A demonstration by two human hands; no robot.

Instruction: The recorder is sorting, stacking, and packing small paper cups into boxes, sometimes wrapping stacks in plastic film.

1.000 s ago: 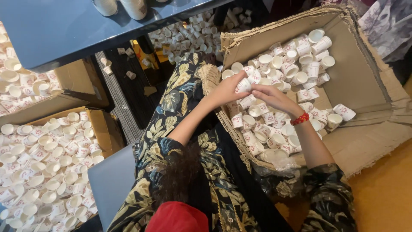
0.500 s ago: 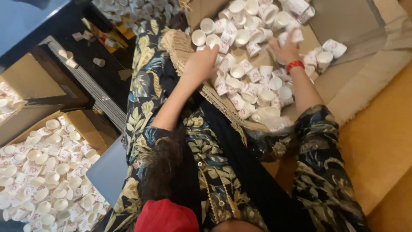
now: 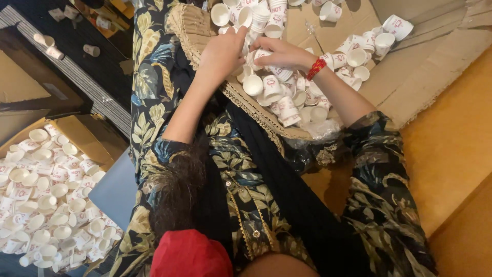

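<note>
A wide, flattened brown cardboard box (image 3: 410, 82) lies open ahead of the person, strewn with small white paper cups (image 3: 287, 100). Lower left, a second brown cardboard carton (image 3: 84, 136) is heaped with the same white cups. Over the first box's near edge, the left hand (image 3: 221, 54) curls its fingers round a short nested stack of white cups (image 3: 259, 23). The right hand (image 3: 281, 52), a red thread band (image 3: 316, 67) at its wrist, pinches one cup (image 3: 261, 56) among the loose pile, touching the left hand's fingertips.
</note>
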